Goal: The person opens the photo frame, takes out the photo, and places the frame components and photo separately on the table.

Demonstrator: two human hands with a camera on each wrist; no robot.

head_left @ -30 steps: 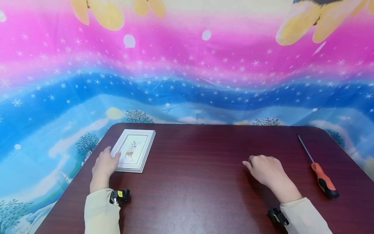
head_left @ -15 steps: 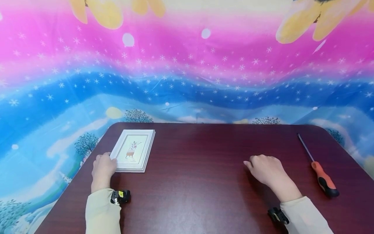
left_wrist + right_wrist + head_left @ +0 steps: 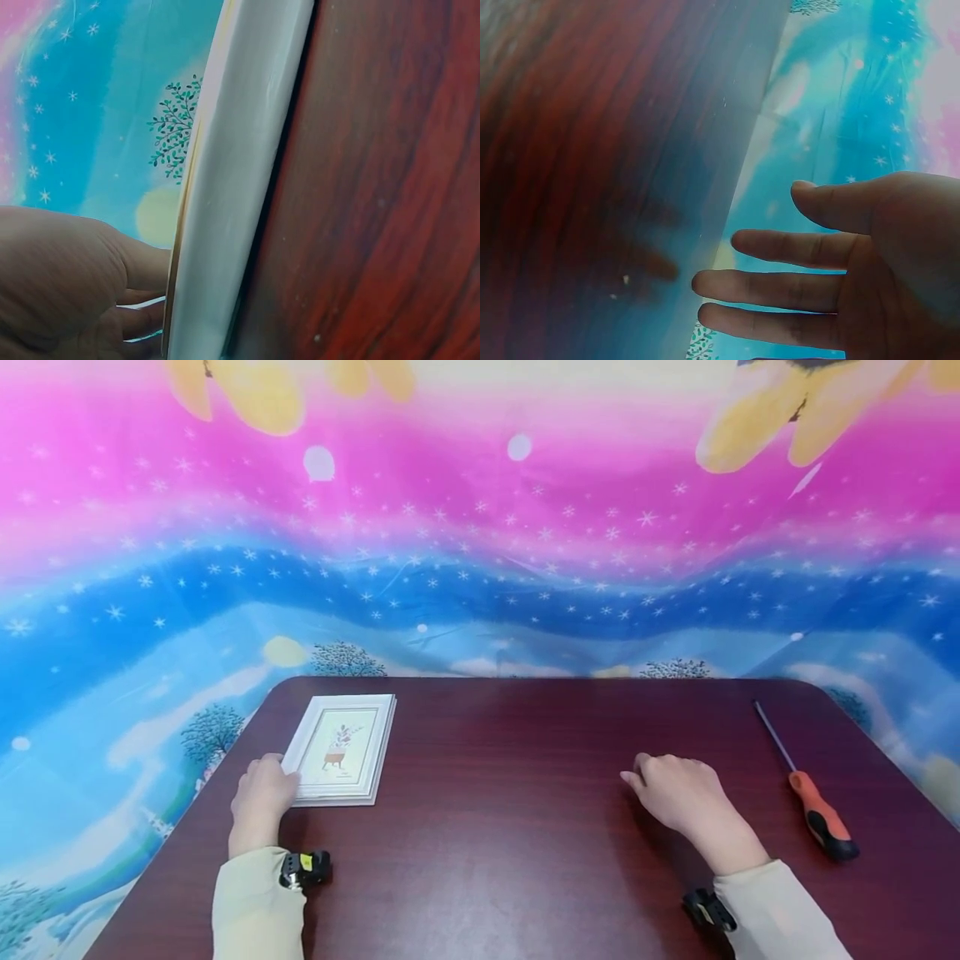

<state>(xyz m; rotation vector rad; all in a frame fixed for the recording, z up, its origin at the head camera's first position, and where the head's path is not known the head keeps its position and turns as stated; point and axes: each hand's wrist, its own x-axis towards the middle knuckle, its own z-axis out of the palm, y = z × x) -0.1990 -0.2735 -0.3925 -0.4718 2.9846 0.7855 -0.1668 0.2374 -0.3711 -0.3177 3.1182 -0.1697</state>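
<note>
A white picture frame (image 3: 306, 762) with a print of a potted plant lies face up at the far left of the table. My left hand (image 3: 262, 789) is at its left side, thumb at the near left edge and fingers bent down beside it. In the left wrist view the thumb and fingers (image 3: 142, 319) reach the frame's white side (image 3: 232, 150), which hides their tips. My right hand (image 3: 678, 793) stays over the right half of the table, holding nothing. The right wrist view shows its fingers (image 3: 780, 289) loosely extended and apart.
A screwdriver (image 3: 817, 810) with an orange and black handle lies at the right, its shaft pointing away from me. The dark red-brown table (image 3: 480, 827) ends at a snowflake-patterned cloth backdrop (image 3: 480, 552).
My left thumb has drawn back from the frame's face to its edge, and the fingers have bent down. The frame has shifted slightly rightward. The right hand keeps its place.
</note>
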